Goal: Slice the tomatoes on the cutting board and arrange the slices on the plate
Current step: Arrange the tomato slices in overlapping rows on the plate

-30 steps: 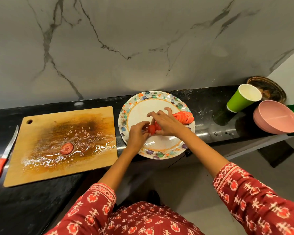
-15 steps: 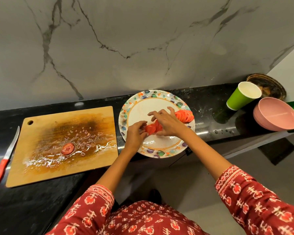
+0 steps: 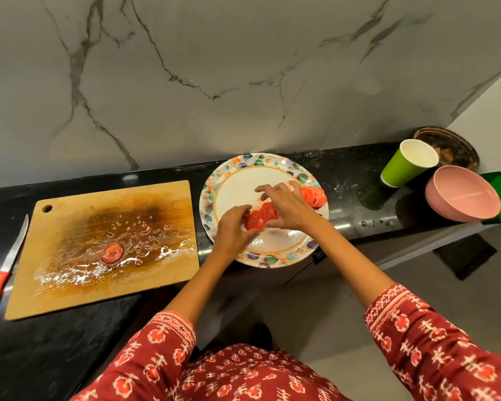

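Observation:
A patterned plate [image 3: 237,180] sits on the black counter, partly over its front edge. A row of red tomato slices [image 3: 261,217] lies across its middle, with more tomato slices [image 3: 315,195] fanned at its right side. My left hand [image 3: 233,227] pinches the left end of the row. My right hand [image 3: 289,206] lies over the slices with fingers spread, touching them. On the wet wooden cutting board [image 3: 70,285] to the left lies one tomato end piece [image 3: 112,252]. A red-handled knife [image 3: 0,273] lies left of the board.
A green paper cup [image 3: 405,164], a pink bowl [image 3: 463,195] and a dark round dish [image 3: 451,143] stand at the counter's right end. The marble wall rises right behind the plate. Floor shows below the counter edge.
The slices between my hands have spread out into a longer row across the plate. My left hand shifted slightly left; the board, knife and end piece stayed put.

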Tool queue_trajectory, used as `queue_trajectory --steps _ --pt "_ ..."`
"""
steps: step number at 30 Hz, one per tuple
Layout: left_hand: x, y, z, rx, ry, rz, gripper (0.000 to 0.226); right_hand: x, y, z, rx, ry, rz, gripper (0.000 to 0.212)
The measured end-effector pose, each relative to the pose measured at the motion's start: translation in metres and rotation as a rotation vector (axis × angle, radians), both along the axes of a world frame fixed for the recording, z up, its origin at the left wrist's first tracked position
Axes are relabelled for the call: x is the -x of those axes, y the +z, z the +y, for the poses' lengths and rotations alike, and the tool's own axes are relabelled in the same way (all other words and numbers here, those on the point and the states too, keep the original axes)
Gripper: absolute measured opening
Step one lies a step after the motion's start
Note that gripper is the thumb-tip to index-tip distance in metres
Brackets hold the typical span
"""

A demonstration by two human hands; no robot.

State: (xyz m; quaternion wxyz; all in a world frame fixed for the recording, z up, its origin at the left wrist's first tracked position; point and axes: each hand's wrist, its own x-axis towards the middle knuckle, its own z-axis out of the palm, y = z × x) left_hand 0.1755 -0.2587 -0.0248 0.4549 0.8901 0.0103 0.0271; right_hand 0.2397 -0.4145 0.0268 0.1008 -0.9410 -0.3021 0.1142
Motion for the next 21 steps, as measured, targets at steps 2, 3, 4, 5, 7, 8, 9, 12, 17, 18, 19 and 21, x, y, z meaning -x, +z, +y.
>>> queue_trajectory --steps 2,3,4,5,7,8,9,12,17,18,19,21 --pt "0.001 -0.001 0.000 -0.009 0.024 -0.015 0.058 0.001 -0.002 -0.001 -0.002 0.001 -0.008 0.075" --pt "0.002 -0.002 0.001 -0.017 0.033 -0.024 0.057 0.001 -0.003 -0.002 -0.004 0.002 -0.010 0.075" --pt "0.002 -0.003 0.001 -0.026 0.040 -0.032 0.056 0.001 -0.004 -0.002 -0.005 0.001 -0.009 0.075" --pt "0.002 -0.004 0.001 -0.032 0.046 -0.037 0.055 0.001 -0.004 -0.002 -0.006 0.000 -0.007 0.075" --pt "0.001 -0.004 0.001 -0.034 0.047 -0.031 0.056 0.000 -0.005 -0.002 -0.010 0.000 -0.009 0.075" --pt "0.001 -0.004 0.002 -0.031 0.039 -0.021 0.058 0.000 -0.006 -0.002 -0.011 0.000 -0.009 0.075" --pt "0.000 -0.003 0.002 -0.029 0.029 -0.010 0.061 0.000 -0.006 -0.002 -0.012 0.001 -0.008 0.075" --pt "0.000 -0.003 0.003 -0.044 0.005 0.003 0.065 0.000 -0.008 0.000 -0.001 0.014 -0.004 0.075" --pt "-0.001 -0.003 0.004 -0.057 0.038 -0.024 0.060 -0.001 -0.009 0.008 0.041 0.081 -0.003 0.071" --pt "-0.001 -0.004 0.005 -0.057 0.037 -0.030 0.060 -0.001 -0.009 0.011 0.045 0.093 0.001 0.071" --pt "-0.001 -0.005 0.005 -0.056 0.034 -0.035 0.059 -0.001 -0.010 0.012 0.047 0.102 0.004 0.070" --pt "0.000 -0.006 0.005 -0.049 0.029 -0.039 0.058 -0.001 -0.012 0.015 0.043 0.107 0.000 0.069"
